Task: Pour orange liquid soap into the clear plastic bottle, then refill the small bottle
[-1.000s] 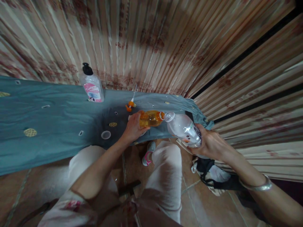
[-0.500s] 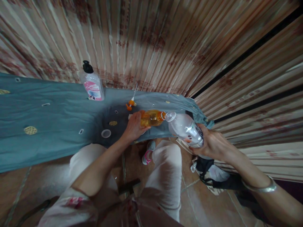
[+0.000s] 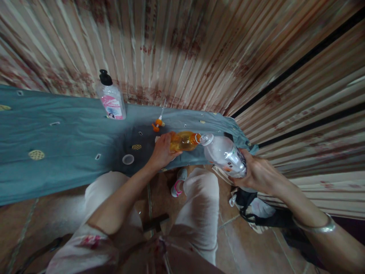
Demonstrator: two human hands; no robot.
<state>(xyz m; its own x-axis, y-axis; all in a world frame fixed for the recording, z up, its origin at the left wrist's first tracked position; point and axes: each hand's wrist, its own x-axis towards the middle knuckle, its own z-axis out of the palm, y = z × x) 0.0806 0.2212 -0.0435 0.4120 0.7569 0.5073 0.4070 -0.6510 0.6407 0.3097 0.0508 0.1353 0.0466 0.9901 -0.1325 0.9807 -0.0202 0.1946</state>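
- Your left hand grips the orange bottle, held sideways over the blue cloth.
- Your right hand wraps the clear bottle, tilted, its mouth up against the orange one's; touching or just apart, you can't quite tell from here.
- Careful: if either wrist drifts, the mouths could part and anything inside could spill onto the cloth.
- Squeeze too hard and the plastic might buckle.
- The orange pump lies near your left hand, easily knocked.
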